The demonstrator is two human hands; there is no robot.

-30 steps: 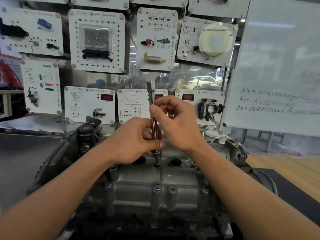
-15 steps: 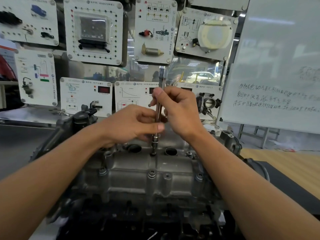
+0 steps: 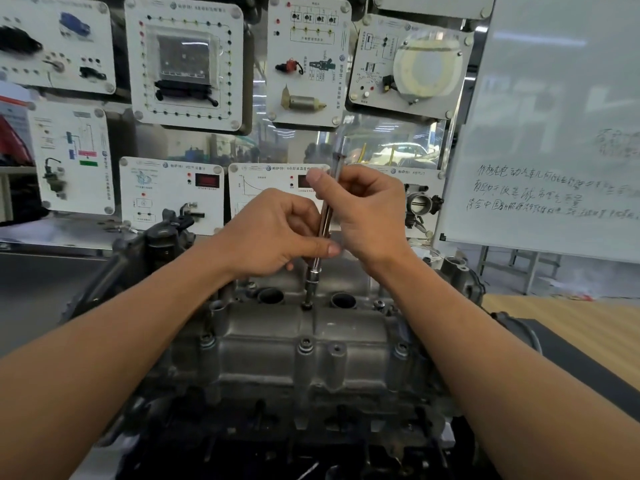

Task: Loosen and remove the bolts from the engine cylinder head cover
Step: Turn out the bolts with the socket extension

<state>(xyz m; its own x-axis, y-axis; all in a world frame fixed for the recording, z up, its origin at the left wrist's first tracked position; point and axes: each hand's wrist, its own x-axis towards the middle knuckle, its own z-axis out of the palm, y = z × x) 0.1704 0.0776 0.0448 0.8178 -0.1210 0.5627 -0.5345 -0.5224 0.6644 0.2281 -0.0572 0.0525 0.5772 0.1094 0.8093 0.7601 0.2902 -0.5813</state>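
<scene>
Panel wall [image 3: 187, 60]: white teaching boards with mounted parts and wiring diagrams, standing behind both hands and filling the far side.
Whiteboard [image 3: 554, 116]: off to the right of the right hand, with a few handwritten lines I can't read from here.
Cylinder head cover [image 3: 277, 344]: grey cast metal on top of the engine, lying below and in front of both hands, between the two forearms.
Left hand [image 3: 273, 233]: fingers curled round the lower half of the driver bar, thumb laid across its front – a firm hold.
Right hand [image 3: 367, 209]: just above and to the right of the left hand, nearly touching it, pinching the upper half of the bar between thumb and curled fingers.
Driver bar [image 3: 325, 216]: a slim chrome shaft, close to upright with its top leaning slightly right; the top pokes out above the right hand, and the socket end comes out below the left hand.
Plug wells [image 3: 270, 295]: two round dark openings just under the hands, one each side of the socket.
Worked bolt [image 3: 307, 305]: directly below the left thumb, in the cover – the socket sits on its head.
Front bolts [image 3: 306, 344]: a row seated in the cover's near edge, well below the hands.
</scene>
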